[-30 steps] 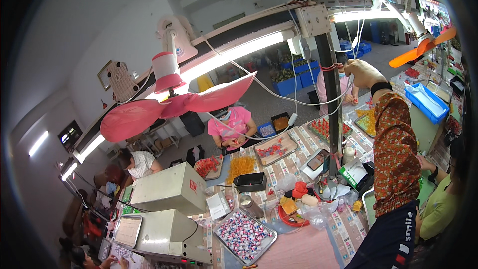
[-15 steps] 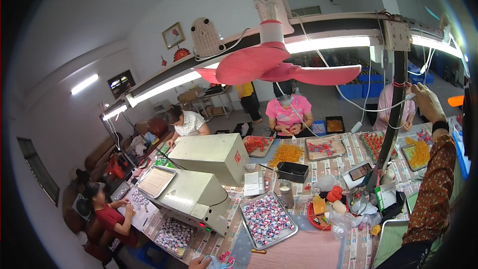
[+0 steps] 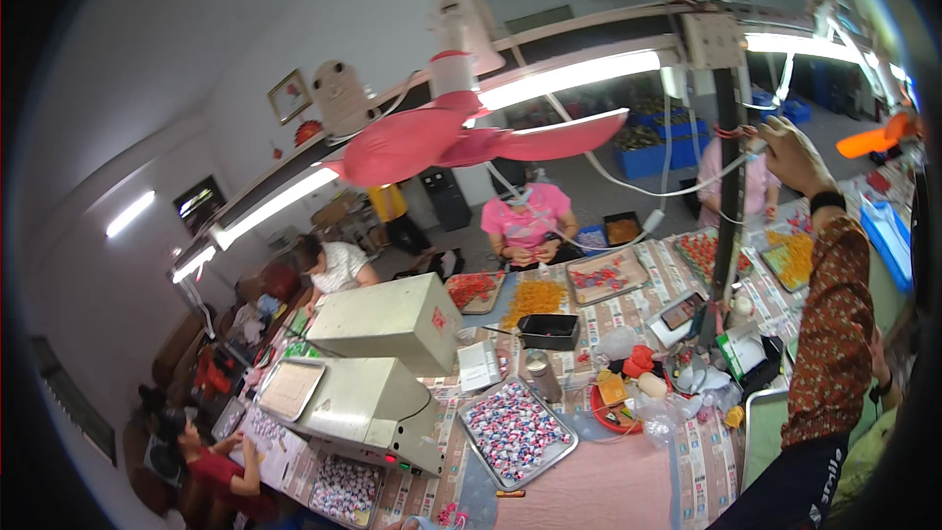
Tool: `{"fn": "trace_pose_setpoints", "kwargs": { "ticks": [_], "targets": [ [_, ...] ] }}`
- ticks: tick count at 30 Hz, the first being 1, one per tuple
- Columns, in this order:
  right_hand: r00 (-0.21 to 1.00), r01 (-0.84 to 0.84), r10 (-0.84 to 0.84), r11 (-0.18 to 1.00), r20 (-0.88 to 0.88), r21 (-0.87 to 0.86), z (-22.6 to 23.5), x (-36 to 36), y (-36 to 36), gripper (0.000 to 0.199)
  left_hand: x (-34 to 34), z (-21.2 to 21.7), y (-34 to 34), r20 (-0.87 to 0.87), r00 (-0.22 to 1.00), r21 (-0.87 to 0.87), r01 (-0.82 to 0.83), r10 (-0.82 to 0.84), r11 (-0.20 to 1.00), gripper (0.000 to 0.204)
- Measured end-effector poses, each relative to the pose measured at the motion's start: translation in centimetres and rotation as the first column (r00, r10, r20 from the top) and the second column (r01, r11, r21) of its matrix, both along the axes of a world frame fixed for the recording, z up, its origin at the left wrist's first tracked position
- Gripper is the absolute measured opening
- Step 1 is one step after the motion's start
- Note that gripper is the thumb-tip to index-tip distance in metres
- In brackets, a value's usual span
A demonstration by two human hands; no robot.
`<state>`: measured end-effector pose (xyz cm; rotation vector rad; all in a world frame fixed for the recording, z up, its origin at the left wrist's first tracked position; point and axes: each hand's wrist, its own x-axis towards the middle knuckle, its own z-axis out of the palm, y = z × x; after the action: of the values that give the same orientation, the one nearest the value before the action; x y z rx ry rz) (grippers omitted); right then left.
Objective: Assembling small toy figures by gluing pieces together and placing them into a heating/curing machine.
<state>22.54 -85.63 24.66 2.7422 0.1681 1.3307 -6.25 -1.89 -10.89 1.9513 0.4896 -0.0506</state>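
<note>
White cable point(image 3: 677, 169) pinched in raised right grip point(image 3: 791, 155), beside black post point(image 3: 728, 186), left grip unseen

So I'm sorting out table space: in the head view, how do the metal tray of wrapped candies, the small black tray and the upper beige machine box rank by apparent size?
Largest to smallest as they look:
1. upper beige machine box
2. metal tray of wrapped candies
3. small black tray
The fisheye bends things and their distances from the camera differ, so true sizes stay unsure.
</note>
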Motion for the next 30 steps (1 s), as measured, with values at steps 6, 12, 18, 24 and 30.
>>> {"fn": "trace_pose_setpoints", "kwargs": {
  "ticks": [6, 12, 18, 24, 30],
  "targets": [
    [0.997, -0.044, 0.042, 0.999, 0.061, 0.031, -0.9, 0.9, 0.3, 0.018, -0.6, 1.4, -0.2, -0.037, 0.999, 0.104, 0.038, -0.035, 0.994, 0.050],
    [0.998, 0.000, 0.005, 0.996, -0.056, 0.090, 0.2, -2.0, 2.2, 0.030, 0.5, 5.8, -3.2, -0.034, 0.997, 0.289, 0.072, -0.065, 0.955, 0.041],
    [0.993, -0.104, 0.095, 0.985, 0.076, 0.136, -2.0, -3.1, 7.1, 0.022, 0.7, 10.0, -6.7, 0.053, 0.987, 0.073, 0.150, -0.154, 0.986, 0.044],
    [0.711, -0.570, 0.670, 0.726, -0.212, 0.384, -10.1, -11.1, 23.6, 0.016, 3.7, 16.2, -8.7, 0.093, 0.822, 0.055, 0.559, -0.561, 0.828, 0.026],
    [0.232, -0.672, 0.918, 0.390, -0.322, 0.630, -12.4, -19.9, 43.0, 0.077, 7.1, 23.2, -11.4, 0.173, 0.527, 0.523, 0.666, -0.832, 0.531, 0.031]
  ]
}}
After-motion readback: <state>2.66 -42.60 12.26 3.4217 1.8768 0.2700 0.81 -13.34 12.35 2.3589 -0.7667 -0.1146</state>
